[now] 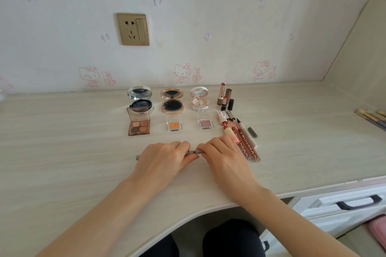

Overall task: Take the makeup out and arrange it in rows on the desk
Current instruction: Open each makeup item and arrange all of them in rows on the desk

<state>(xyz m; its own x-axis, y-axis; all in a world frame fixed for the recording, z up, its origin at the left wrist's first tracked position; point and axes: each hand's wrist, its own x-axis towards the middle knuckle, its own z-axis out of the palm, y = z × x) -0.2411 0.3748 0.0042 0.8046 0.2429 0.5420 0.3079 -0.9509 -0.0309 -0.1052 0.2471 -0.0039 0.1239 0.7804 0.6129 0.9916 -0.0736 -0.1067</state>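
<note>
A slim grey makeup pencil [191, 152] lies across the desk's front middle, held at both ends. My left hand [165, 158] grips its barrel, whose tail sticks out at the left. My right hand [223, 155] grips the cap end; a small gap shows between cap and barrel. Behind stand three open compacts: silver [140, 98], rose-gold [172, 101] and white [199, 98]. In front of them lie an eyeshadow quad [139, 124], an orange single shadow [175, 125] and a pink one [205, 123]. Lipsticks [224, 97] stand at the right, with lip glosses and pens [242, 137] lying beside my right hand.
The pale wood desk [73, 142] meets a wall with a socket [133, 29]. Brush handles [370, 118] lie at the far right edge. A drawer unit with a dark handle [359, 202] stands below right. My knees show under the curved front edge.
</note>
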